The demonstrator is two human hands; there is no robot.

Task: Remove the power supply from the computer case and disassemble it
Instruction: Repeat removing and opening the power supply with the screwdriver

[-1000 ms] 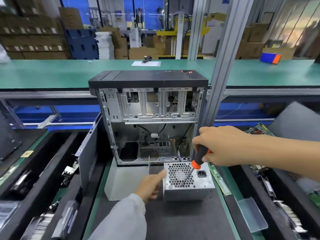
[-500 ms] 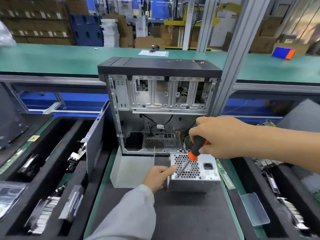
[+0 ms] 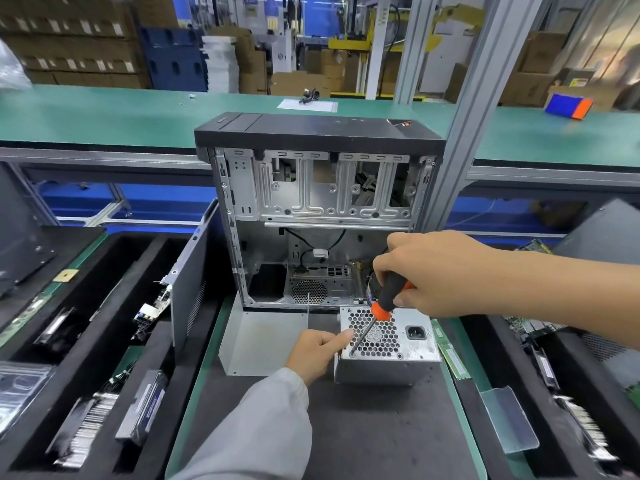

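Power supply (image 3: 384,355) flat on the mat before the open computer case (image 3: 318,216), honeycomb grille upward, socket rightward. Left hand (image 3: 317,351) curled against its left edge; right hand (image 3: 436,271) gripping a screwdriver (image 3: 375,318), tip slanted down-left onto the grille's near-left corner.

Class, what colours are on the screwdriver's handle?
Black with orange, on the screwdriver, seen in the head view.
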